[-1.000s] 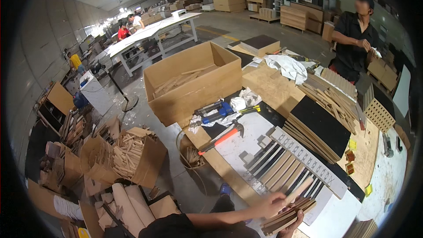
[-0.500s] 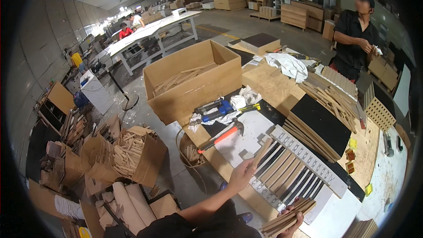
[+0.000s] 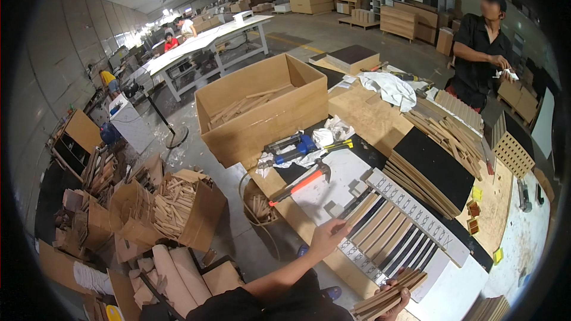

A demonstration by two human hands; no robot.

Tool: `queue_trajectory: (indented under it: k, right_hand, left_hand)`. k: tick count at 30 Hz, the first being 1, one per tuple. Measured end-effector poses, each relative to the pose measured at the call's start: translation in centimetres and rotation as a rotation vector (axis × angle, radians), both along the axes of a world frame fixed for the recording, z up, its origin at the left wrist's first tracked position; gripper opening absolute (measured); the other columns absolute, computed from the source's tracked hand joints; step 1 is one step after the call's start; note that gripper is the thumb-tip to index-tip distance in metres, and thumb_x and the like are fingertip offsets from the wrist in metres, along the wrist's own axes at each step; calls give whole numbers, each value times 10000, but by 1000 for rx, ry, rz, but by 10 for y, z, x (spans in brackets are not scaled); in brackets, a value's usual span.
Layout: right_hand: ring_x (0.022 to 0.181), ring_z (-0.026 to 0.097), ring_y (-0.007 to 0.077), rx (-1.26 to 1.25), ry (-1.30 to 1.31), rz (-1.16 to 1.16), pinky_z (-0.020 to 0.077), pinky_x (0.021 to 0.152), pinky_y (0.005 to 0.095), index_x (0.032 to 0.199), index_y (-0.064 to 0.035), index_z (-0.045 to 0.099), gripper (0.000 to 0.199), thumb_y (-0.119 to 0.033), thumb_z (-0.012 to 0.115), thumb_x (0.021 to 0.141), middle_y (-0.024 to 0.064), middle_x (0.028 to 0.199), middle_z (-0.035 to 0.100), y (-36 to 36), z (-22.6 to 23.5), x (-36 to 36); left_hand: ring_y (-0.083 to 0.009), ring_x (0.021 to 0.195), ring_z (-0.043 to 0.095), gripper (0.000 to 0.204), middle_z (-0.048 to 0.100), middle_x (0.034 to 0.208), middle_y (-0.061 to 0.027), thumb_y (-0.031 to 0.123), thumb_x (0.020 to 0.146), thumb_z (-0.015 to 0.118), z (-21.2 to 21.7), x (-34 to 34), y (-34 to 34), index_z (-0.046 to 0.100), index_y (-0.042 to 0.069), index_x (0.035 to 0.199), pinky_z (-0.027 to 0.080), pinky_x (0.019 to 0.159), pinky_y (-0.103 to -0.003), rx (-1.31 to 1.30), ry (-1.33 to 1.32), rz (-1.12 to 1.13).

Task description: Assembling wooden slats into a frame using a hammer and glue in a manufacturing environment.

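My left hand (image 3: 329, 239) is at the near end of a thin wooden slat (image 3: 363, 208), its fingers closed on that end. The slat lies along the left edge of a slotted frame (image 3: 410, 202) with marked white rails, where several brown slats (image 3: 380, 230) alternate with dark gaps. My right hand (image 3: 397, 304) grips a bundle of thin wooden slats (image 3: 386, 295) just in front of the frame's near rail. Part of the right palm is hidden behind the bundle.
Left of the frame lie an orange-handled hammer (image 3: 302, 183) and a blue nail gun (image 3: 295, 150). A large cardboard box (image 3: 262, 116) stands behind them. Black-topped stacked panels (image 3: 431, 166) sit right of the frame. A co-worker (image 3: 482, 47) stands at the far right.
The slat at my left hand has gone from raised and tilted to lying down along the frame's left edge. My right hand with its bundle has hardly moved.
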State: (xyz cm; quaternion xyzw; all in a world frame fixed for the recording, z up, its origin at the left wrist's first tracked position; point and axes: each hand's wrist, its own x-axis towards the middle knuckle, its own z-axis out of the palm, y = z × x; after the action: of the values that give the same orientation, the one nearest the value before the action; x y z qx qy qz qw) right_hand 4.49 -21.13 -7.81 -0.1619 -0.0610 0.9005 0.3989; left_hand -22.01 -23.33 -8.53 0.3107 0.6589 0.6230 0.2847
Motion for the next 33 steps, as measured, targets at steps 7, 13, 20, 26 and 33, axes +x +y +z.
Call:
queue_trajectory:
  k: [7, 13, 20, 26, 33]
  right_hand:
    - [864, 587, 248, 42, 1, 11, 533, 719, 395, 1300, -101, 361, 591, -240, 620, 787, 112, 1009, 558, 0, -4, 2]
    - [806, 582, 239, 34, -272, -10, 522, 700, 371, 1147, -43, 480, 539, -339, 653, 730, 100, 951, 577, -7, 6, 1]
    - [796, 578, 241, 20, -566, -108, 519, 685, 390, 1101, -39, 505, 598, -426, 668, 674, 106, 921, 579, -10, 11, 5]
    - [772, 560, 210, 53, -258, -71, 520, 668, 400, 1328, -145, 343, 686, -327, 609, 723, 56, 873, 537, -1, -18, 3]
    - [850, 611, 285, 17, 2, -43, 511, 784, 496, 1350, -117, 297, 725, -204, 612, 702, 105, 933, 571, 2, -27, 13]
  left_hand:
    - [-33, 584, 494, 228, 578, 747, 7, 174, 833, 659, -8, -5, 2, 624, 4, 981, 410, 522, -194, 45, 196, 84]
    - [-47, 662, 510, 227, 581, 802, 2, 200, 866, 606, -7, -6, -5, 624, 4, 979, 423, 582, -194, 26, -82, 25]
    - [-102, 789, 555, 274, 617, 865, -31, 235, 876, 566, -14, -13, -7, 611, 24, 1043, 449, 695, -254, -18, -669, -81]
    - [-163, 783, 592, 235, 633, 899, -94, 70, 821, 599, -22, -26, -6, 605, -47, 1024, 475, 713, -289, 106, -713, 25]
    - [-97, 658, 535, 189, 591, 722, -21, 67, 766, 655, -35, -26, 22, 629, 34, 950, 438, 603, -252, -116, 263, -192]
